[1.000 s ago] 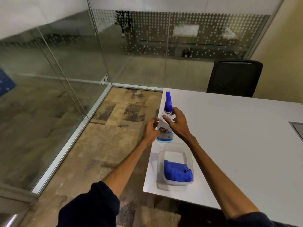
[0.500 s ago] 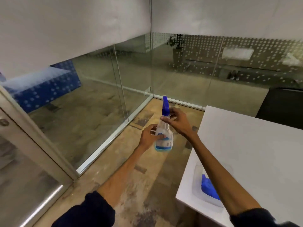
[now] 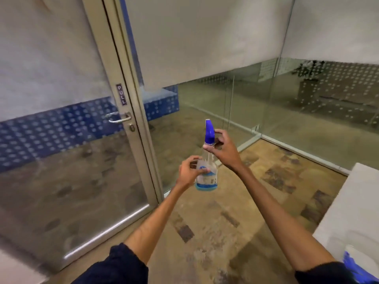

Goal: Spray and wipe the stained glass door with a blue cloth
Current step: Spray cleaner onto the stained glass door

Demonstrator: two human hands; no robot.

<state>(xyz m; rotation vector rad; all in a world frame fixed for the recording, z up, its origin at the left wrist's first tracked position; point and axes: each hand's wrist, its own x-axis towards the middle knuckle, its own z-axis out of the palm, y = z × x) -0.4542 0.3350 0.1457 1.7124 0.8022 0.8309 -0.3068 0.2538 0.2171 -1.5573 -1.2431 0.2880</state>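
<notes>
Clear plastic spray bottle with blue nozzle is upright in mid-air, near the metal-framed glass door. Your left hand wraps the body; right hand pinches the neck under the nozzle. Turn the nozzle toward the pane, move right fingers onto the trigger. Blue cloth lies in the container on the white table, well apart.

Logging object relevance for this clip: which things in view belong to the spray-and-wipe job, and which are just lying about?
Job:
spray bottle, held by left hand and right hand
glass door
blue cloth, in its container on the table

Just there:
white table
glass partition
potted plant beyond the glass
</notes>
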